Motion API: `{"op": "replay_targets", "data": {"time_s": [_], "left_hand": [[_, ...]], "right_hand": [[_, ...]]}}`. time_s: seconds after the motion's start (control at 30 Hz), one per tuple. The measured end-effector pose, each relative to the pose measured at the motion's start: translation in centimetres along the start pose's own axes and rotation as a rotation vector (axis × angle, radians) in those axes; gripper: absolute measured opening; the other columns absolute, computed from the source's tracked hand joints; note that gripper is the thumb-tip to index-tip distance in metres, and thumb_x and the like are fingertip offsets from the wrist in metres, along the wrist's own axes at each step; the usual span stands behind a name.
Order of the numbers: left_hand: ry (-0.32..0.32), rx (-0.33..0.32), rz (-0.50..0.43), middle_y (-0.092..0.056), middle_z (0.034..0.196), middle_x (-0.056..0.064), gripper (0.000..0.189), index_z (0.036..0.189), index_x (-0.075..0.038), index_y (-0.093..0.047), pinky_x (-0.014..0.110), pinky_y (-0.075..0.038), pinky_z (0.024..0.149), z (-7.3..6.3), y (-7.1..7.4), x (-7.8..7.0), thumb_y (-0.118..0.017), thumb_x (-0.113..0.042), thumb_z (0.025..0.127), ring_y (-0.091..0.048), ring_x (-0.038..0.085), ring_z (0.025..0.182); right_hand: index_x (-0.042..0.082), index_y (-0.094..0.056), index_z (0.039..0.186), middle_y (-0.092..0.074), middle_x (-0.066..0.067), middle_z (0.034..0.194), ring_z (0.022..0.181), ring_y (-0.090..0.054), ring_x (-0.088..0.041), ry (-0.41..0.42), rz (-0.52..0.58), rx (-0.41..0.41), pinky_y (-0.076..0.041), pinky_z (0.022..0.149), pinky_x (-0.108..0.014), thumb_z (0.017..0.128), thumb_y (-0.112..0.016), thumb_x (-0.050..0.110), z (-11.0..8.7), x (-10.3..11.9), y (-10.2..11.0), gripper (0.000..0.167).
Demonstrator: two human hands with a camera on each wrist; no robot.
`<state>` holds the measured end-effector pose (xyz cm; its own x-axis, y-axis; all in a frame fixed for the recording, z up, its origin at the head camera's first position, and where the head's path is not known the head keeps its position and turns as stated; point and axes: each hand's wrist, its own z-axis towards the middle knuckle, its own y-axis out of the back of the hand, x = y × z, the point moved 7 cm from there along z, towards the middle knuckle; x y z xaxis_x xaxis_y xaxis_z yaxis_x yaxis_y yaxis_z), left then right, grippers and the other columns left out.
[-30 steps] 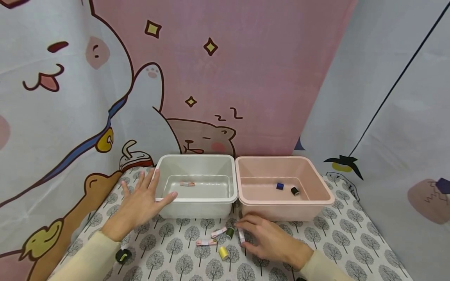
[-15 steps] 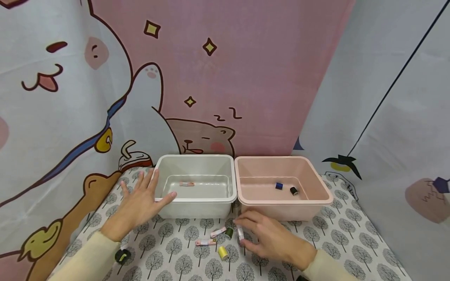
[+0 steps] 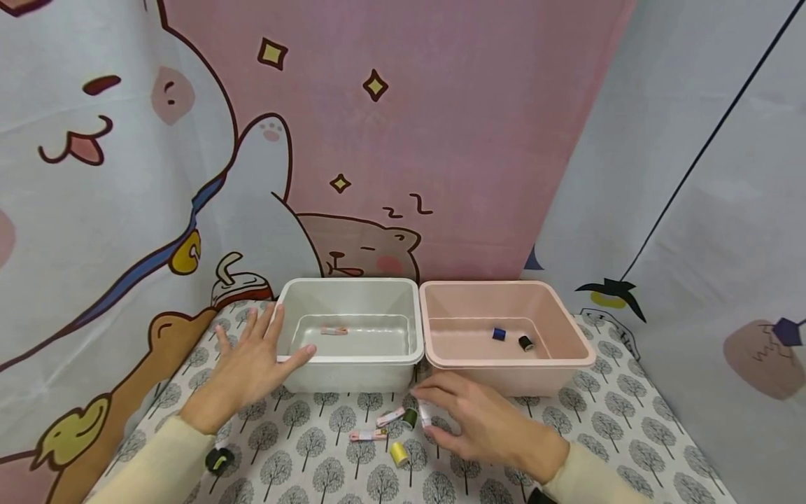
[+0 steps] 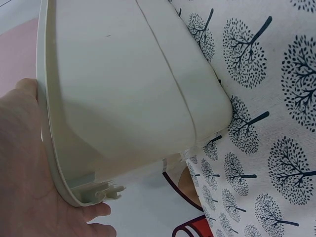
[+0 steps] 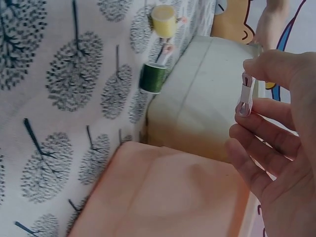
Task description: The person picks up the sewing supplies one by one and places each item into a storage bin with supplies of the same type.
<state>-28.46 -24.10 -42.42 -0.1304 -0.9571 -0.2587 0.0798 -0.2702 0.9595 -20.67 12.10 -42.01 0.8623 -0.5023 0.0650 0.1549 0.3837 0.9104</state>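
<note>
The right hand pinches a folded strip near the pink tub's front left corner; the left hand, spread wide, touches the white tub. White has one strip, pink two spools; two strips and two spools wait outside.

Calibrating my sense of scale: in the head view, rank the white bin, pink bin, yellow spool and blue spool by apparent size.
1. Pink bin and white bin: too alike to rank
2. Yellow spool
3. Blue spool, though it lies farther off
</note>
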Motion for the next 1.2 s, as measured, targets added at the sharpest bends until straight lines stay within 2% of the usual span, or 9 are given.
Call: {"op": "replay_targets", "data": {"time_s": [0.23, 0.5, 0.73, 1.03, 1.2], "left_hand": [[-0.003, -0.002, 0.0, -0.009, 0.195, 0.025, 0.119, 0.186, -0.003, -0.015, 0.099, 0.014, 0.126, 0.0, 0.0, 0.1, -0.043, -0.089, 0.11, -0.006, 0.06, 0.18], [0.0, -0.006, -0.001, -0.009, 0.195, 0.025, 0.12, 0.186, -0.003, -0.015, 0.099, 0.014, 0.126, -0.1, -0.1, 0.3, -0.043, -0.09, 0.109, -0.006, 0.06, 0.18], [0.002, -0.005, 0.005, -0.009, 0.196, 0.025, 0.118, 0.187, -0.004, -0.014, 0.098, 0.014, 0.127, -0.2, -0.2, 0.3, -0.044, -0.089, 0.11, -0.006, 0.059, 0.18], [-0.002, -0.012, 0.01, -0.01, 0.196, 0.024, 0.118, 0.186, -0.003, -0.017, 0.099, 0.012, 0.127, -0.1, -0.2, 0.1, -0.044, -0.089, 0.11, -0.007, 0.059, 0.18], [-0.004, -0.02, 0.002, -0.01, 0.196, 0.024, 0.118, 0.186, -0.004, -0.018, 0.099, 0.013, 0.127, 0.0, -0.1, 0.1, -0.044, -0.089, 0.11, -0.006, 0.058, 0.181]], "right_hand": [[0.005, -0.076, 0.148, -0.078, -0.007, 0.145, 0.129, -0.08, -0.018, 0.069, -0.023, -0.046, -0.068, 0.112, -0.032, 0.1, -0.093, 0.033, 1.2, 0.7, 1.8, 0.058], [0.004, -0.077, 0.148, -0.078, -0.007, 0.144, 0.127, -0.079, -0.016, 0.079, 0.003, -0.067, -0.068, 0.108, -0.028, 0.101, -0.092, 0.031, 3.3, 0.9, 3.9, 0.057], [0.005, -0.076, 0.15, -0.079, -0.008, 0.146, 0.128, -0.08, -0.02, 0.057, -0.005, -0.051, -0.069, 0.111, -0.036, 0.101, -0.091, 0.032, 5.6, 0.0, 4.8, 0.058], [0.007, -0.074, 0.153, -0.078, -0.009, 0.15, 0.134, -0.079, -0.024, 0.016, 0.015, -0.023, -0.067, 0.116, -0.04, 0.106, -0.086, 0.036, 8.0, -1.4, 5.3, 0.057], [0.004, -0.077, 0.148, -0.081, -0.009, 0.144, 0.132, -0.08, -0.025, 0.066, -0.004, -0.073, -0.068, 0.114, -0.041, 0.102, -0.09, 0.033, 9.7, -2.1, 6.0, 0.056]]}}
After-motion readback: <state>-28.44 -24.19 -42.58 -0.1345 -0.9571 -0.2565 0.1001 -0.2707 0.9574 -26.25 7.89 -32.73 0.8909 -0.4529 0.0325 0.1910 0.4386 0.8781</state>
